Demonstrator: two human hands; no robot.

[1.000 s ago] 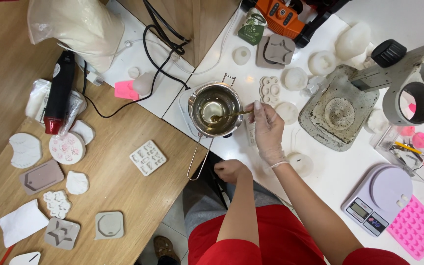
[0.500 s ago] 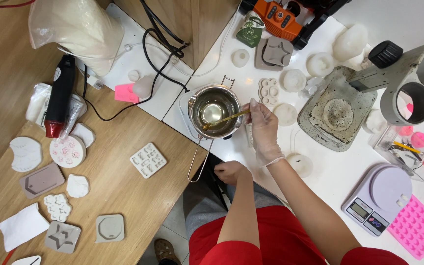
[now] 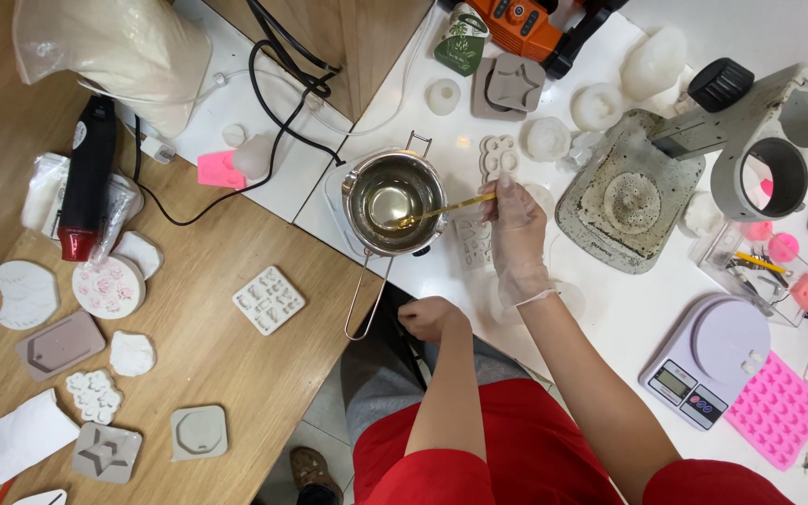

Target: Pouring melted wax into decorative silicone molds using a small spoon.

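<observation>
My right hand [image 3: 517,234], in a thin clear glove, grips a gold spoon [image 3: 441,210] by its handle. The spoon's bowl dips into clear liquid inside a small steel melting pot [image 3: 395,201] on the white table. The pot's long wire handle [image 3: 362,299] points toward me over the table edge. My left hand [image 3: 430,318] is bare and loosely curled. It rests at the table edge near my lap and holds nothing I can see. A clear mould [image 3: 472,238] lies just left of my right hand.
Silicone moulds [image 3: 268,299] and white casts lie scattered over the wooden table at left, beside a black and red heat tool [image 3: 81,182]. On the right stand a grey square tray [image 3: 630,192], a digital scale [image 3: 708,360], a pink mould [image 3: 778,411] and a grey magnifier stand [image 3: 769,140].
My right hand has drawn back to the right and slightly up, pulling the spoon handle out over the pot's rim. The view has shifted a little. My left hand stays put.
</observation>
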